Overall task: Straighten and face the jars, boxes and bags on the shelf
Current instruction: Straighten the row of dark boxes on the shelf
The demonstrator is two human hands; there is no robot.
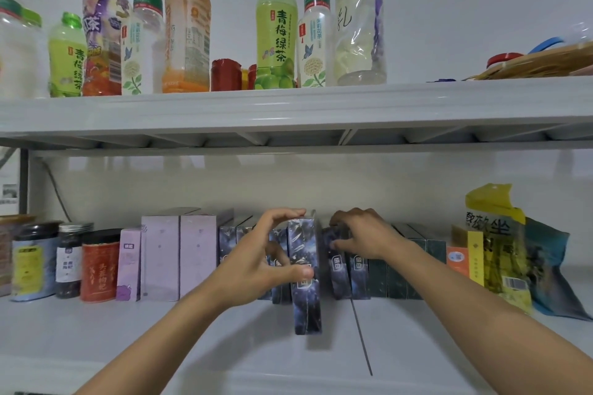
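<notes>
On the lower shelf [160, 330] stands a row of upright boxes. My left hand [272, 253] grips a dark blue starry box [306, 308], fingers over its top and thumb on its side; it sticks out in front of the row. My right hand [362, 234] rests on the tops of the neighbouring dark blue boxes [349, 275], fingers curled over them. Dark green boxes [404, 275] continue the row to the right. Two tall lilac boxes [178, 256] and a small purple box [128, 266] stand to the left.
Jars [67, 261] and a red can [99, 269] stand at the far left. Yellow and blue bags [503, 243] and slim orange and yellow boxes [465, 256] fill the right end. The upper shelf [288, 108] carries drink bottles [277, 31] and a basket [539, 63].
</notes>
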